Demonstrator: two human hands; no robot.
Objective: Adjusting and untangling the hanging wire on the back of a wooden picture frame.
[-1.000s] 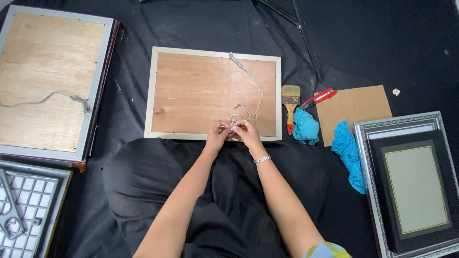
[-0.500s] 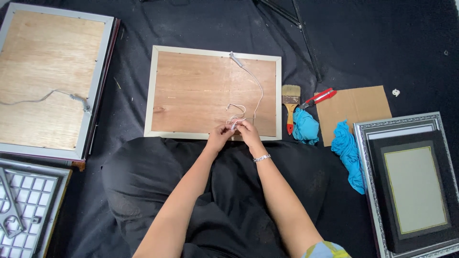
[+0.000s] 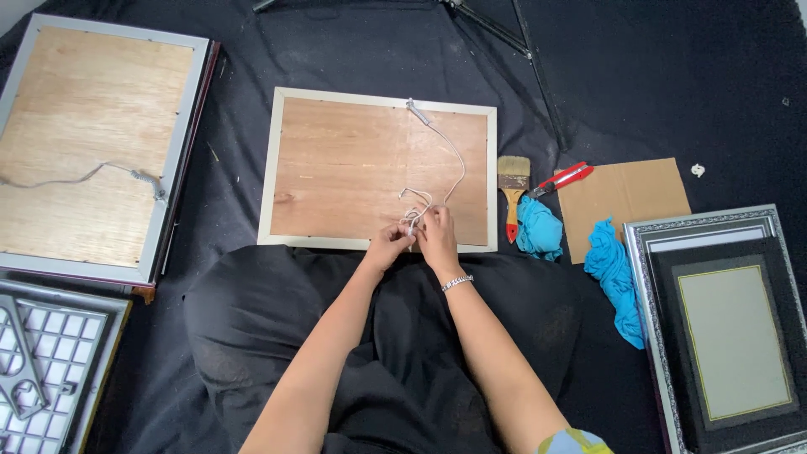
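A picture frame [image 3: 277, 168] lies face down in front of me, its wooden backing up and a pale rim around it. A white hanging cord [image 3: 454, 155] runs from a fastening near the frame's top edge down to its lower edge, where it bunches in loops. My left hand [image 3: 388, 246] and my right hand [image 3: 437, 235] meet at that lower edge. Both pinch the looped end of the cord between the fingertips. A metal bracelet sits on my right wrist.
A larger face-down frame [image 3: 92, 143] with its own cord lies at the left, a lattice frame [image 3: 50, 361] below it. Right of the middle frame are a paintbrush [image 3: 513, 189], a red-handled cutter [image 3: 561, 178], cardboard [image 3: 622, 197], blue cloths [image 3: 614, 269] and an ornate silver frame [image 3: 714, 319].
My hands have stayed at the frame's lower edge. The cord's loops between my fingers have shifted slightly.
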